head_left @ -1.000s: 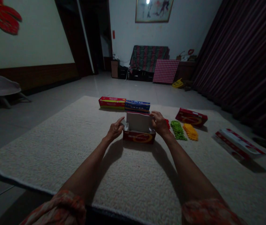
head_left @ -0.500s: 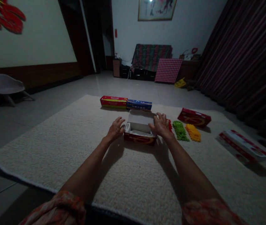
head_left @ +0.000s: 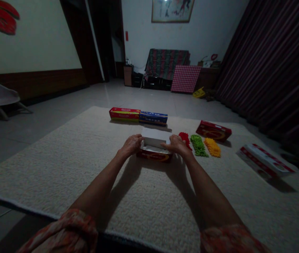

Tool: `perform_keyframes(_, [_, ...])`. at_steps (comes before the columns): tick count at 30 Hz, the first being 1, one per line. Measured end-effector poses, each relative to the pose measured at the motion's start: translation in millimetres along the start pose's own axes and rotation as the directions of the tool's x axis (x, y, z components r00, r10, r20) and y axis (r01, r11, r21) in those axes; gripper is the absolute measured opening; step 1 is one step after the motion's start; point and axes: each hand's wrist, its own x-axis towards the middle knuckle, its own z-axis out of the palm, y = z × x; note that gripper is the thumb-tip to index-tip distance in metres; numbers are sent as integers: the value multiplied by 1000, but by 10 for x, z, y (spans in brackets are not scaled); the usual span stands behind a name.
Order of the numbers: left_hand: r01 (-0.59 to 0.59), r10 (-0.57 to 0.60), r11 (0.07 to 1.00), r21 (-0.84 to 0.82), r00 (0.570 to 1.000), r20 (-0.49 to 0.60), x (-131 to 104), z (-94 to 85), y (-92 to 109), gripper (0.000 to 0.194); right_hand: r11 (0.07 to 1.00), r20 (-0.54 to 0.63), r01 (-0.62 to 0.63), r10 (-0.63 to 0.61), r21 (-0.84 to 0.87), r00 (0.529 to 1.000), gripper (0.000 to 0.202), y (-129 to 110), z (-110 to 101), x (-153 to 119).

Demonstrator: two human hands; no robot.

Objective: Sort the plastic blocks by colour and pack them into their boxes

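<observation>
A dark red cardboard box stands in front of me on the cream mat, its white lid raised at the back. White lining or wrapping shows inside; its contents I cannot make out. My left hand is closed on the box's left side, fingers over the edge by the lid. On the right side my right hand grips the box, thumb over the inside and fingers outside. Just past that hand lie a red wavy piece, a green one and a yellow one.
Behind the box sit a red-and-yellow carton and a blue carton, end to end. To the right are another dark red box and a red-and-white box. The mat has a dark front edge.
My left hand has moved in from beside the box and closed on its left side. The lid's white inner face shows more brightly. The whole view has shifted slightly.
</observation>
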Motion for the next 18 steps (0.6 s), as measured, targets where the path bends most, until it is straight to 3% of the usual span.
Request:
perform_keyframes(4, [54, -53, 998, 21, 998, -42, 46, 84, 8, 35, 999, 43, 2, -4, 48, 999, 52, -21, -17, -42])
perform_keyframes(9, [133, -130, 990, 40, 990, -58, 156, 168, 4, 43, 995, 46, 26, -30, 98, 998, 42, -15, -15, -68])
perform_keyframes(14, [68, -67, 994, 85, 998, -15, 221, 166, -68, 41, 983, 49, 73, -83, 170, 995, 26, 163, -95, -37])
perform_keyframes(18, [42, -42, 997, 69, 999, -9, 233, 154, -109, 36, 970, 45, 95, -108, 225, 993, 29, 369, -85, -65])
